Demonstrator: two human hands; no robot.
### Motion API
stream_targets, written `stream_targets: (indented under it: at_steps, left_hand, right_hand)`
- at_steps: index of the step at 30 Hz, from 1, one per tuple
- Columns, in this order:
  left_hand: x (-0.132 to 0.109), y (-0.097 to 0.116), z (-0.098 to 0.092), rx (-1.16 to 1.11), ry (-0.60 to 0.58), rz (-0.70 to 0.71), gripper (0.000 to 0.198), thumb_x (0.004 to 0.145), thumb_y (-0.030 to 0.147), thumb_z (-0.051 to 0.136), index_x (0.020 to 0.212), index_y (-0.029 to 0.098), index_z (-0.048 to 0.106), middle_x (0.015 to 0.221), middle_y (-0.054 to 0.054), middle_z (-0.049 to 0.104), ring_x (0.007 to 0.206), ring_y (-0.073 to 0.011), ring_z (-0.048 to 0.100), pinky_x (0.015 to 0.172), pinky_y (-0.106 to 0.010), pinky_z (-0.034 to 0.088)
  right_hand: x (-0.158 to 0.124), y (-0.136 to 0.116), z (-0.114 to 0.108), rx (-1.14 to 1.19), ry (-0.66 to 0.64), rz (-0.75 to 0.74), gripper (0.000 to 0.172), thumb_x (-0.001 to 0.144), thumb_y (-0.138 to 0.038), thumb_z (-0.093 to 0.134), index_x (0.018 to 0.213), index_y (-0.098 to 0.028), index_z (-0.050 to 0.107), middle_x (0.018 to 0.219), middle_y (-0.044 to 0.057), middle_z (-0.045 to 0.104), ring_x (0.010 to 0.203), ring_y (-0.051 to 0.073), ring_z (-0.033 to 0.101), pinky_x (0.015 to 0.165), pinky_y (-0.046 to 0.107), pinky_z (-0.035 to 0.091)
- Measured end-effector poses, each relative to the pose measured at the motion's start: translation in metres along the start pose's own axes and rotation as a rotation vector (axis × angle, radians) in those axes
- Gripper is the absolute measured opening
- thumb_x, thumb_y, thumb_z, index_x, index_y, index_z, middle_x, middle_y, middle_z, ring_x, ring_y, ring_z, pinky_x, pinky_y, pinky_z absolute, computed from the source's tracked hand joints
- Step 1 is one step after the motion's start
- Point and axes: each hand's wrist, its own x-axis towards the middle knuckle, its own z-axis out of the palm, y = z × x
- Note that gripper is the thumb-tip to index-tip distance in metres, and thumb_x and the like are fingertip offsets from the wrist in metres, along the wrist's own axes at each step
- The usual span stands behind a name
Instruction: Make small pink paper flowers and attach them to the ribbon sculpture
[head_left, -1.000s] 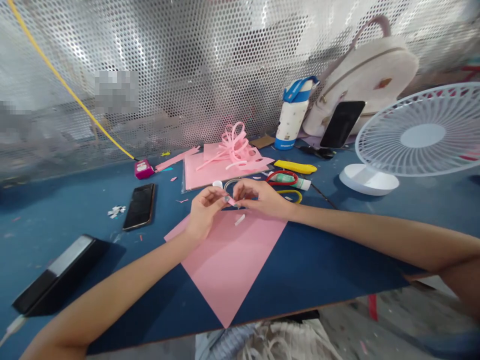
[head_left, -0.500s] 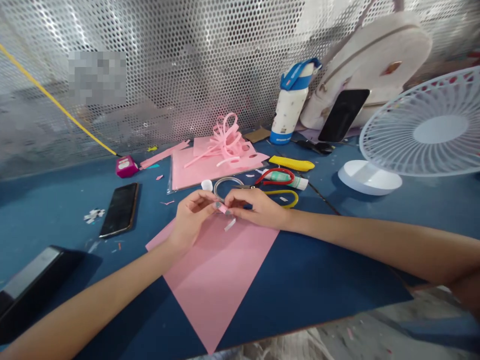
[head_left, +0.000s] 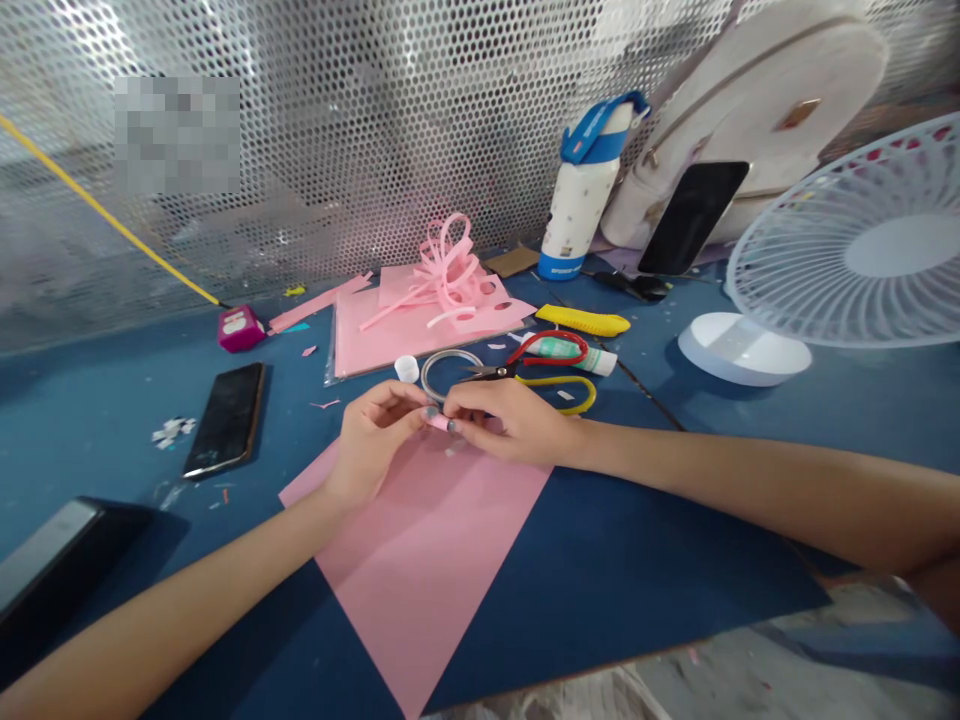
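My left hand and my right hand meet above the far corner of a large pink paper sheet on the blue table. Both pinch a small pink paper piece between fingertips and thumbs. Just beyond my hands lie a clear tape ring, a white cap, and red-and-yellow-handled scissors. A glue tube rests under the scissors' handles.
Behind lie pink sheets with curled pink strips, a yellow cutter, a water bottle, a white bag with a propped phone, and a white fan. A phone, a pink sharpener and a dark case lie left.
My hands have sunk closer to the pink sheet and pressed together on the small piece. The white paper scrap seen below my fingers before is now barely visible. The view shifted slightly.
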Motion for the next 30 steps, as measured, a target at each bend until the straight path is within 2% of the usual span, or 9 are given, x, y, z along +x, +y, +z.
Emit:
stream_targets:
  at_steps: [4, 8, 15, 30]
  left_hand:
    - [-0.0010, 0.0025, 0.0011, 0.034, -0.033, 0.020, 0.013, 0.078, 0.023, 0.086, 0.085, 0.019, 0.077, 0.088, -0.002, 0.076, 0.077, -0.0126, 0.070, 0.073, -0.023, 0.059]
    - [-0.0019, 0.0065, 0.0027, 0.068, -0.091, 0.006, 0.018, 0.076, 0.027, 0.088, 0.088, 0.019, 0.077, 0.087, -0.002, 0.075, 0.078, -0.0138, 0.070, 0.074, -0.024, 0.059]
    - [-0.0010, 0.0040, -0.0011, 0.085, -0.095, 0.001, 0.010, 0.080, 0.021, 0.086, 0.087, 0.021, 0.079, 0.086, -0.001, 0.078, 0.080, -0.0128, 0.072, 0.078, -0.023, 0.059]
    - [0.0000, 0.0053, -0.0042, 0.049, -0.116, -0.056, 0.013, 0.077, 0.026, 0.089, 0.084, 0.021, 0.080, 0.083, -0.003, 0.079, 0.077, -0.0155, 0.074, 0.079, -0.027, 0.062]
  right_hand:
    - [0.0008, -0.0006, 0.0002, -0.010, 0.048, 0.017, 0.012, 0.092, -0.015, 0.051, 0.081, -0.018, 0.055, 0.068, -0.003, 0.055, 0.060, 0.009, 0.053, 0.059, 0.020, 0.040]
    - [0.0007, -0.0025, 0.0002, 0.020, 0.080, 0.085, 0.010, 0.089, -0.014, 0.053, 0.080, -0.018, 0.055, 0.066, -0.004, 0.055, 0.056, 0.008, 0.054, 0.056, 0.019, 0.039]
    - [0.0027, -0.0032, -0.0014, 0.146, 0.112, 0.086, 0.003, 0.090, -0.015, 0.057, 0.090, -0.017, 0.059, 0.079, -0.002, 0.059, 0.059, 0.007, 0.053, 0.055, 0.019, 0.042]
    - [0.0073, 0.0024, -0.0047, 0.539, 0.031, 0.136, 0.010, 0.096, -0.024, 0.061, 0.090, -0.016, 0.060, 0.082, -0.001, 0.058, 0.065, 0.009, 0.050, 0.059, 0.022, 0.040]
